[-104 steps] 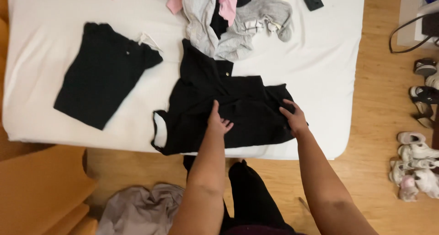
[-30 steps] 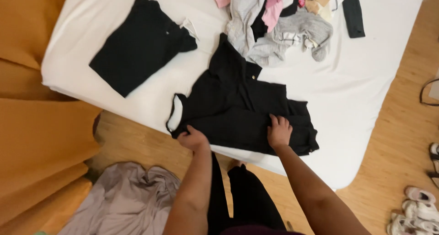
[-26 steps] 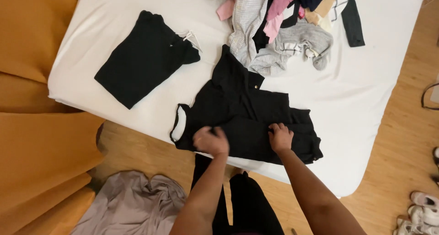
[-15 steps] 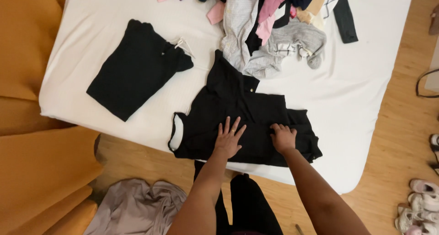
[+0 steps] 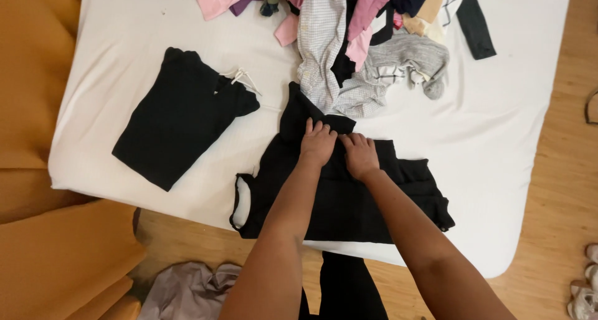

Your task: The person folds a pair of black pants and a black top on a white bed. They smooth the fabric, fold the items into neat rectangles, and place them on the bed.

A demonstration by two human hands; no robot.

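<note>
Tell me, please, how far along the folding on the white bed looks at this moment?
Done: one black garment lies folded flat on the white mattress. In hand: the left hand and right hand press side by side on a second black garment, partly folded near the front edge. Left: a mixed pile of clothes at the far edge, unfolded.
</note>
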